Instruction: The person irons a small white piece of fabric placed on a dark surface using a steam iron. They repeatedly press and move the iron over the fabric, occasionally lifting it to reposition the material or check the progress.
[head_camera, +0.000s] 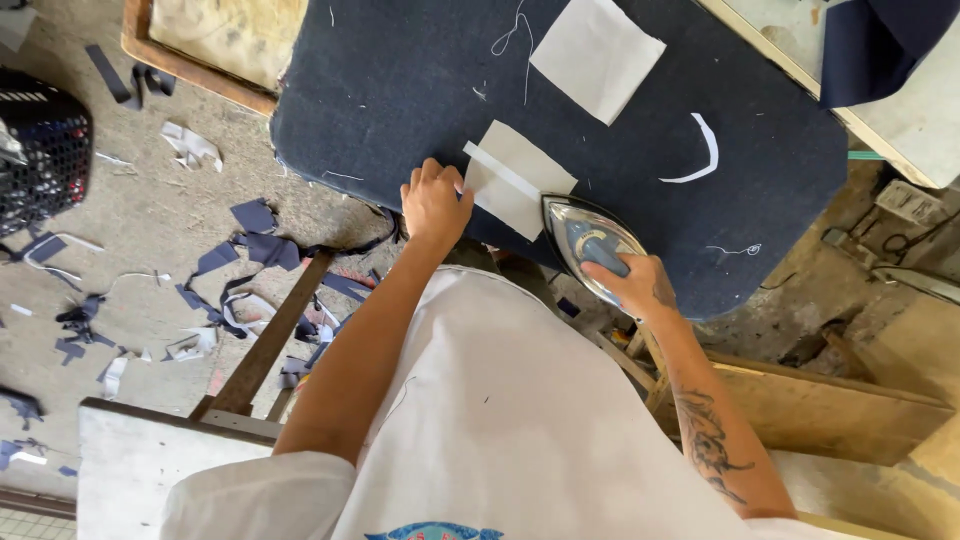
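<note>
Pressing is in hand: near the ironing pad's (400, 70) front edge my left hand (434, 203) pins the white fabric piece (515, 180) with flat fingers, my right hand (640, 285) grips the iron (585, 245), which should next glide slowly clear of them.

A dark padded ironing board (400, 80) carries two white fabric pieces (596, 55), a curved white strip (703, 155) and an iron (585, 245).

Soft even daylight, sharp focus, slight wide-angle edge distortion.
</note>
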